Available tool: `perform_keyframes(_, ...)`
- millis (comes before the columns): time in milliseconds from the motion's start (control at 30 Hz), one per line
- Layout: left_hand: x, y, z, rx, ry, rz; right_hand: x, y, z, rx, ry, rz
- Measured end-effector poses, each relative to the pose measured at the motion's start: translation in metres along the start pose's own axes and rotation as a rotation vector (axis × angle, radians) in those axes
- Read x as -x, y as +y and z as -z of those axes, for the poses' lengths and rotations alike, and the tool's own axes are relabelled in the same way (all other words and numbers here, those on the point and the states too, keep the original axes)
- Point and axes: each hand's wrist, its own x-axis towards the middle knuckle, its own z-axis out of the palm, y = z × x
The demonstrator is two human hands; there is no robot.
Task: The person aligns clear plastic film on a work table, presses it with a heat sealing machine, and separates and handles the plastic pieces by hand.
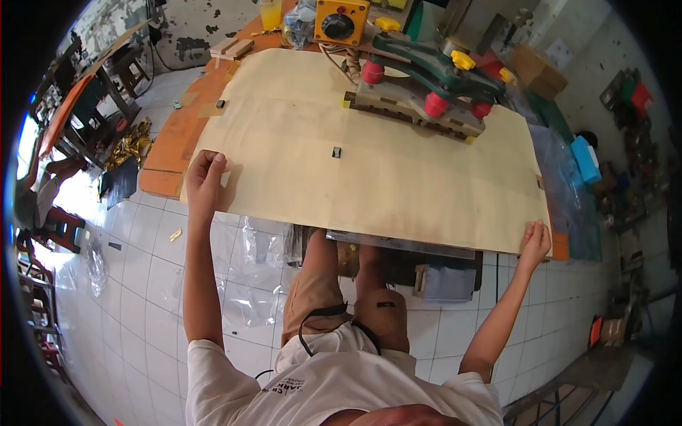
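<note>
A large pale yellow sheet (284, 177) lies across the orange worktable (167, 153). My left hand (206, 174) is closed at the sheet's left front corner, thumb pressed to the fingers. At the right front corner, my right hand (536, 243) is closed in the same way, its fingers curled at the edge. Small dark pieces (337, 152) sit at the sheet's middle and near its left edge. Over the back right part stands a green press machine (433, 67) with red and yellow knobs, its long metal bar (412, 117) low over the sheet.
A yellow control box (341, 23) and a cup of orange drink (271, 14) stand at the back. Wood blocks (231, 48) lie at the back left. Clear plastic (561, 177) and a blue box (586, 160) are at the right. A person's arm shows far left.
</note>
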Motion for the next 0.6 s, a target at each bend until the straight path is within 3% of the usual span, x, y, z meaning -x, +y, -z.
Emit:
perform_keyframes(400,-0.003,0.0,0.0,-0.017,0.005,-0.007,0.003,-0.012,-0.008,0.059,0.071,-0.048)
perform_keyframes(600,-0.002,-0.002,0.0,-0.029,0.005,0.012,0.006,-0.007,-0.006,0.068,0.037,0.035)
